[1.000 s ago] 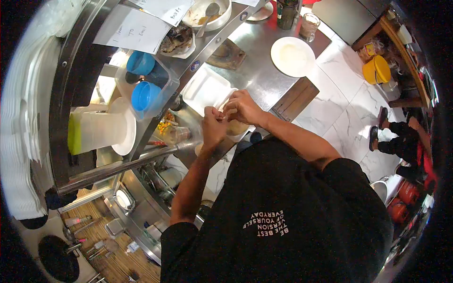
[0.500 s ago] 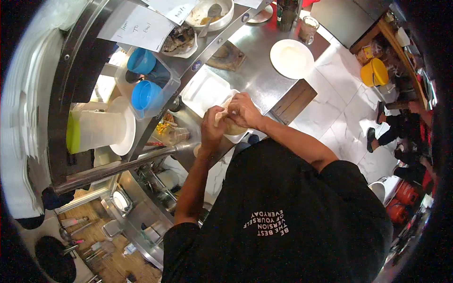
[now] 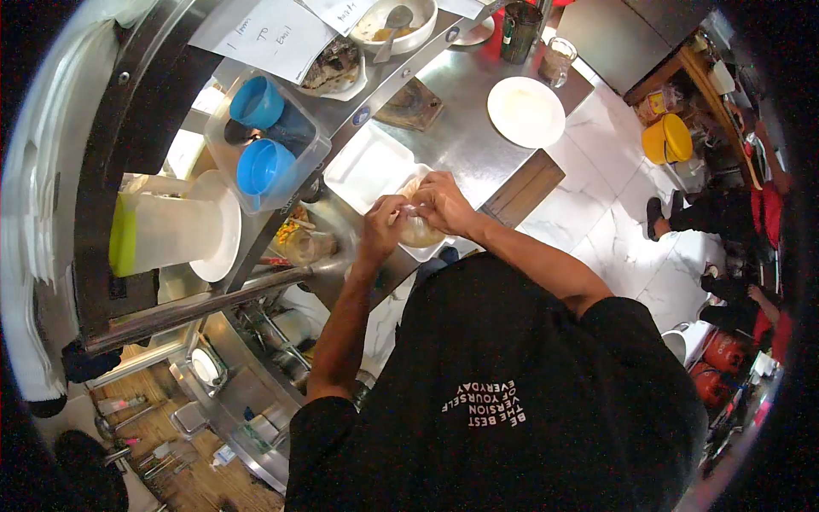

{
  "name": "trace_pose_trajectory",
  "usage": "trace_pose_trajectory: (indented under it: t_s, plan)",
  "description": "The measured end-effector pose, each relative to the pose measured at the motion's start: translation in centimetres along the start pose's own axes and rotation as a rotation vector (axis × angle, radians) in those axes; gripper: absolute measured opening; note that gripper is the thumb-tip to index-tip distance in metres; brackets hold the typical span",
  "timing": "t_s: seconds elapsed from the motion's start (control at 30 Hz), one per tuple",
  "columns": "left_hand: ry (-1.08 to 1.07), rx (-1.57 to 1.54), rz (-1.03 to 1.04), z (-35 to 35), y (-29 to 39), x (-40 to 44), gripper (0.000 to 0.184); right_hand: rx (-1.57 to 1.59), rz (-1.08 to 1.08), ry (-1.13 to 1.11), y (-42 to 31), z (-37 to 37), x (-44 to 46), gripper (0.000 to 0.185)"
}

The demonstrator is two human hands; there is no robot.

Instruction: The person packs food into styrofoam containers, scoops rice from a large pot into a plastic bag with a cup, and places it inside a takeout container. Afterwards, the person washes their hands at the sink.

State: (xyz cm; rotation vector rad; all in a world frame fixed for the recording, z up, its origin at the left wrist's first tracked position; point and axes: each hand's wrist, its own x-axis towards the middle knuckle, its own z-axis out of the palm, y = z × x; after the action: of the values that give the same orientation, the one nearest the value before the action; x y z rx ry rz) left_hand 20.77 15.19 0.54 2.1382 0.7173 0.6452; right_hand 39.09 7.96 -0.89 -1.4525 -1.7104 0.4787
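Over a white foam takeaway box point(image 3: 365, 167), lid open, both of my hands work close together. Between them is a small clear plastic bag point(image 3: 420, 232), its lower part bulging with something pale yellowish. My left hand point(image 3: 384, 226) pinches the gathered neck of the bag from the left. From the right, my right hand point(image 3: 439, 205) grips the same gathered plastic with bent fingers. Part of the box's base shows below the bag; my hands hide what else is in it.
A white plate point(image 3: 525, 113) and wooden boards point(image 3: 525, 192) lie on the steel counter. Blue cups point(image 3: 265, 166) stand in a clear bin on the left shelf, near handwritten papers point(image 3: 260, 38). A yellow bucket point(image 3: 665, 139) and other people's legs point(image 3: 704, 218) are at the right.
My fingers have drawn closer together at the bag's neck, and its bulging lower part shows more clearly. At the right, other people's legs and feet have shifted.
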Motion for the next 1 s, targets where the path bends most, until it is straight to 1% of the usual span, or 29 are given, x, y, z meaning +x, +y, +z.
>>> trace_pose_trajectory:
  t_s: [0.1,0.2,0.4,0.5,0.6,0.7,0.8,0.9,1.0]
  plan:
    - [0.067,0.034,0.016,0.1,1.2,0.0,0.012,0.002,-0.055,0.082,-0.2,0.2,-0.2,0.007]
    - [0.119,0.107,-0.043,1.0,1.0,-0.3,0.011,-0.011,-0.117,0.148,-0.4,0.2,-0.1,0.005]
    - [0.257,0.190,-0.120,2.5,1.5,-0.4,0.008,-0.087,-0.082,0.052,-0.5,0.1,0.2,0.010]
    - [0.230,0.270,-0.113,2.3,1.4,-0.6,0.010,-0.115,-0.071,0.058,-0.6,0.6,0.1,0.010]
    - [0.191,0.193,-0.152,1.2,2.1,-0.4,0.013,-0.135,-0.102,0.066,-1.4,0.2,0.2,0.010]
    - [0.198,0.170,-0.155,1.2,1.7,-0.4,0.015,-0.122,-0.115,0.090,-1.3,0.2,0.3,0.011]
    - [0.174,0.145,-0.229,1.1,1.8,-0.1,0.015,-0.133,-0.099,0.086,-1.3,0.6,0.2,0.011]
    - [0.163,0.113,-0.232,1.0,2.1,0.0,0.013,-0.127,-0.098,0.095,-1.1,0.8,0.0,0.010]
    - [0.182,0.192,-0.155,1.4,2.2,0.0,0.011,-0.101,-0.113,0.121,-0.8,0.7,-0.2,0.010]
